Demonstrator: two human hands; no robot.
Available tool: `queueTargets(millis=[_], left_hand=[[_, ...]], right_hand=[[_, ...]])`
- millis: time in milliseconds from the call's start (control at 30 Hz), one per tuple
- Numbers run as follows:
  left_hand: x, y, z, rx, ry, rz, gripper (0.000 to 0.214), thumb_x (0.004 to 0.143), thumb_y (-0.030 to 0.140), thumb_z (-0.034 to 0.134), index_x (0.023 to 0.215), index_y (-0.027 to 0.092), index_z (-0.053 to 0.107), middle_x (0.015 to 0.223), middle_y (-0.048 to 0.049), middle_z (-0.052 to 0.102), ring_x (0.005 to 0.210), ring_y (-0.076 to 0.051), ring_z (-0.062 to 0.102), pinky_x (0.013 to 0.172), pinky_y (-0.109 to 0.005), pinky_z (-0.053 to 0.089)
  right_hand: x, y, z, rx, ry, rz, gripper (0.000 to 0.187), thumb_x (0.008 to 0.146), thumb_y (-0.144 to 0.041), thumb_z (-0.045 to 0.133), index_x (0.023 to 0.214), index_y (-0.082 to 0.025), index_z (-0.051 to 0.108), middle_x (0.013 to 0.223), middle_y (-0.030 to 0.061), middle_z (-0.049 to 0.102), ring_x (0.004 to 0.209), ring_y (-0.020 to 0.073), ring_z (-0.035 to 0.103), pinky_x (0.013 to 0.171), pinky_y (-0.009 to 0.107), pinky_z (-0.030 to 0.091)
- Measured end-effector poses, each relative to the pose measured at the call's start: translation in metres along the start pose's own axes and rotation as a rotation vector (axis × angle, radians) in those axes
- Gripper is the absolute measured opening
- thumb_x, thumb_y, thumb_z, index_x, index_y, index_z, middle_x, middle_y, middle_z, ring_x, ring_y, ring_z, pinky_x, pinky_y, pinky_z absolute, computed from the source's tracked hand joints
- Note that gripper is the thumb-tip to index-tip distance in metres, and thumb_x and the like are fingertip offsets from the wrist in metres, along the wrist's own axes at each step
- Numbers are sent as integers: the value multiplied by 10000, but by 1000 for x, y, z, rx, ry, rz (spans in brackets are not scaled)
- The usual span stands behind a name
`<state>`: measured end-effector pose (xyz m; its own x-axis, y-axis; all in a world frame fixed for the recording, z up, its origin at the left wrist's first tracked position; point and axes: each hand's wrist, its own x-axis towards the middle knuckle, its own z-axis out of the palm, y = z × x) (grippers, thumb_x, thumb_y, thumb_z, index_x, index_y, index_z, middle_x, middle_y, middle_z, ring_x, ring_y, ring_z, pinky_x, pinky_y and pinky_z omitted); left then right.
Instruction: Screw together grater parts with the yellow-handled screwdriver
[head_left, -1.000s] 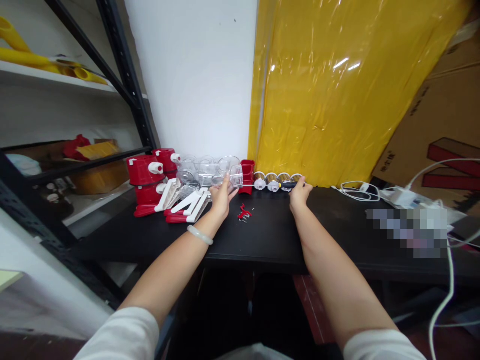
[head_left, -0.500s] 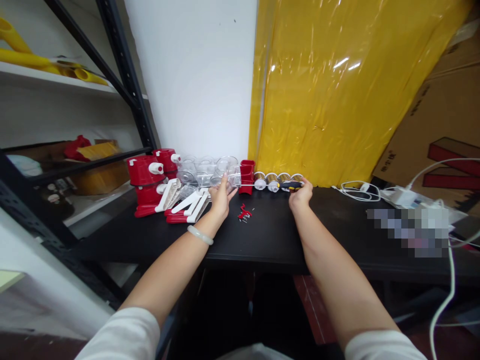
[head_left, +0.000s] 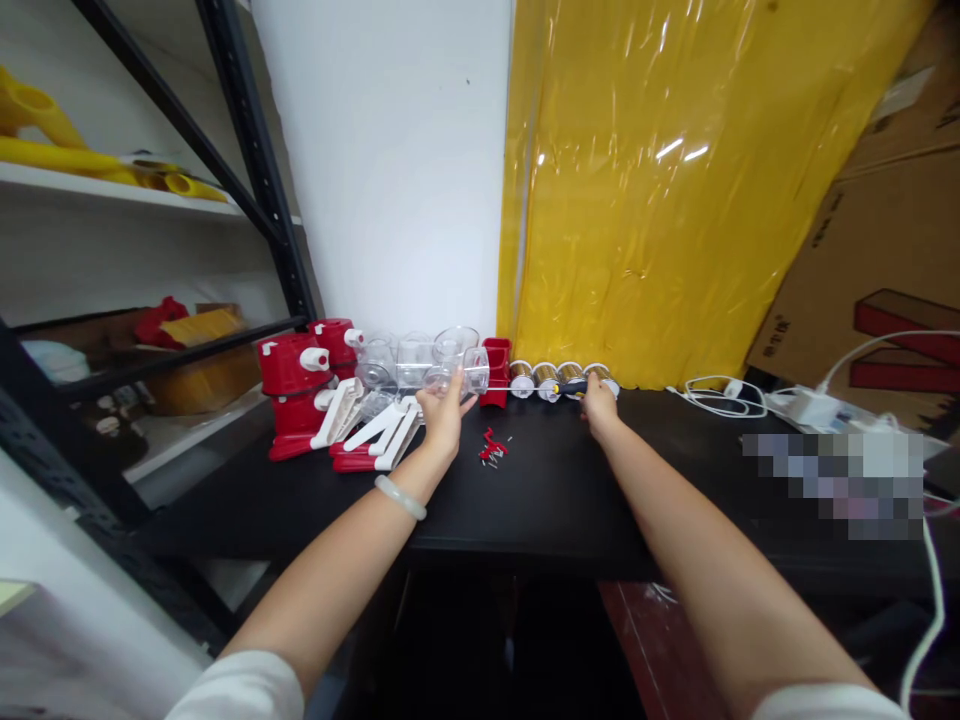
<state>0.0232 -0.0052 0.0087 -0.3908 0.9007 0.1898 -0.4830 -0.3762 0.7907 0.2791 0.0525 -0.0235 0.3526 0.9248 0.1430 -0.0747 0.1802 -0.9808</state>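
Note:
My left hand (head_left: 442, 418) is closed around a clear plastic container (head_left: 475, 372) lying on its side above the table, its round end facing right. My right hand (head_left: 601, 408) grips the black-and-yellow handle of a screwdriver (head_left: 570, 388). The long thin shaft points left, level, towards the container's end; whether the tip touches it I cannot tell. Below the shaft lie small red parts and screws (head_left: 493, 450) in a loose pile. Behind it stand a red plastic piece (head_left: 495, 362) and a row of several metal-and-white drums (head_left: 547, 382).
Red machine bodies (head_left: 289, 368) and white handles with red grips (head_left: 390, 438) occupy the black table's (head_left: 540, 510) left side, beside more clear containers (head_left: 379, 352). White cables (head_left: 724, 400) lie at right. A metal-framed shelf (head_left: 259, 180) borders the left.
The view has tilted up a little, so the table items sit lower in it. My right hand has turned slightly on the screwdriver handle. Both hands keep their hold.

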Motion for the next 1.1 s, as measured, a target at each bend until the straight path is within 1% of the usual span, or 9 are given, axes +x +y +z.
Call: queueTargets(millis=[167, 300, 400, 500, 600, 667, 833, 967, 1100], left_hand=[[5, 7, 9, -14, -64, -97, 446, 730, 363, 817, 921, 196, 451, 859, -37, 663, 866, -183, 711, 844, -430, 604], [6, 6, 12, 17, -124, -104, 469, 698, 326, 846, 919, 201, 452, 884, -45, 676, 891, -204, 716, 865, -465, 593], [7, 5, 5, 32, -116, -46, 484, 696, 316, 848, 917, 221, 428, 932, -30, 672, 909, -198, 710, 853, -464, 596], [8, 8, -2, 38, -162, -16, 454, 716, 327, 830, 892, 223, 425, 921, -17, 652, 905, -196, 703, 852, -467, 596], [9, 12, -5, 50, -123, 4, 460, 718, 299, 830, 910, 232, 417, 943, -16, 644, 916, -204, 701, 873, -490, 587], [11, 14, -5, 49, -86, -16, 437, 744, 315, 810, 909, 229, 415, 927, -19, 646, 917, -215, 707, 880, -499, 581], [14, 16, -4, -13, -109, -115, 302, 818, 369, 735, 929, 197, 513, 912, -56, 690, 893, -200, 712, 928, -459, 557], [11, 14, -5, -32, -125, -205, 276, 826, 380, 724, 976, 183, 602, 936, -76, 715, 867, -191, 709, 922, -422, 563], [7, 12, -5, -30, -159, -215, 284, 820, 382, 732, 993, 180, 633, 967, -89, 726, 880, -193, 712, 913, -398, 569]], right_hand=[[-3, -22, -30, 121, -159, 132, 58, 781, -189, 526, 801, -196, 580, 569, -11, 541, 424, 97, 448, 434, 215, 417], [-9, -20, -59, 286, -357, 175, 296, 590, -101, 530, 835, -169, 679, 791, 63, 680, 611, 132, 608, 552, 236, 508], [-12, -13, -65, 308, -459, 129, 227, 650, -191, 581, 836, -157, 705, 857, 84, 708, 665, 151, 640, 609, 267, 534], [-17, -11, -57, 95, -384, 58, 347, 826, -473, 554, 883, -166, 705, 665, 58, 671, 473, 138, 556, 445, 251, 442], [-26, -12, -47, -190, -287, -103, 361, 817, -536, 614, 848, -186, 699, 487, -18, 555, 349, 104, 423, 356, 217, 325], [-32, -13, -43, -227, -222, -194, 318, 771, -509, 690, 805, -193, 693, 544, -26, 564, 410, 96, 455, 374, 200, 354], [-39, -13, -38, 28, -128, -173, 359, 626, -435, 846, 840, -190, 696, 903, 12, 632, 694, 99, 565, 527, 187, 498], [-35, -12, -38, 275, -156, -79, 469, 511, -300, 928, 902, -203, 689, 893, -3, 641, 743, 93, 593, 616, 178, 524], [-31, -13, -40, 351, -117, -42, 323, 660, -359, 853, 855, -192, 657, 828, 9, 651, 714, 113, 613, 591, 208, 532]])
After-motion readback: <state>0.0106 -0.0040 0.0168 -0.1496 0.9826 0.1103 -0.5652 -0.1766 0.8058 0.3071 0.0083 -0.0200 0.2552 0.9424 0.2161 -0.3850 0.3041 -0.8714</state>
